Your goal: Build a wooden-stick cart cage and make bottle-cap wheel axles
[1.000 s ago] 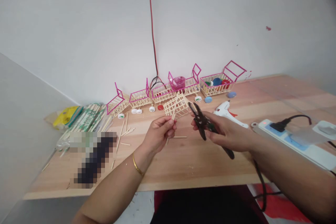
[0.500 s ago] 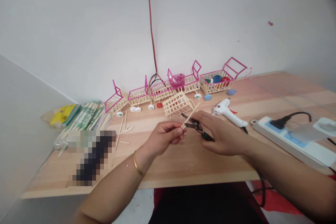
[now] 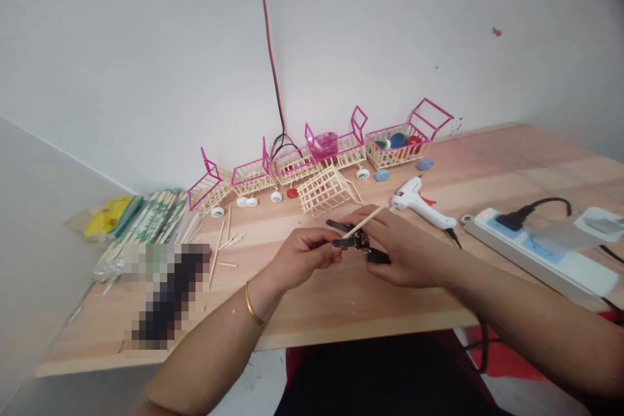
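Between thumb and fingers, my left hand pinches the lower end of a thin wooden stick, which slants up to the right. My right hand is closed round the dark handles of a pair of cutting pliers. The pliers' jaws are spread, one on each side of the stick near my left fingertips. Just beyond my hands, an unpainted stick basket lies tilted on the wooden table.
Along the wall stand several stick carts with magenta rims and bottle-cap wheels. A white glue gun and a power strip lie on the right. Bagged sticks, loose cut sticks and a blurred dark object are on the left.
The pliers have moved left and closer to my left fingers, with their jaws now around the stick near its held end. The view has shifted slightly.
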`<move>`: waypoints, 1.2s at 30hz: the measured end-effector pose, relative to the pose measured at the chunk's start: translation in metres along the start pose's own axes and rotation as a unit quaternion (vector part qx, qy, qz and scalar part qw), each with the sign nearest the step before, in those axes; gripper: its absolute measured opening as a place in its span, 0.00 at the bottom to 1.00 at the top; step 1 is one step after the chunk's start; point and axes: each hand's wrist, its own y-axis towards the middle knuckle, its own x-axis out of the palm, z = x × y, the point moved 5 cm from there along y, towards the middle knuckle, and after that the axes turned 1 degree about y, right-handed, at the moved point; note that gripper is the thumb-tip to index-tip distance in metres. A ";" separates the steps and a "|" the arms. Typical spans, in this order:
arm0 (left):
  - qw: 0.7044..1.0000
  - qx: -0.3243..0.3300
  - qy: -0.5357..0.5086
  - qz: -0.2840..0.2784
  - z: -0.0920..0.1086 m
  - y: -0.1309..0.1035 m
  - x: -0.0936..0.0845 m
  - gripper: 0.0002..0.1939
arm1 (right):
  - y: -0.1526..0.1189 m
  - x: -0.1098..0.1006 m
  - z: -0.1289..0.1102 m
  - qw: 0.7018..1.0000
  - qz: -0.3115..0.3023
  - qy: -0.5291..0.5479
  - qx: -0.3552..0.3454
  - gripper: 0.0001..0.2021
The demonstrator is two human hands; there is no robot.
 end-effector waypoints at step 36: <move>0.998 -0.005 -0.055 0.006 0.003 0.002 0.008 0.13 | -0.004 0.025 0.010 0.999 0.023 0.006 0.033 0.24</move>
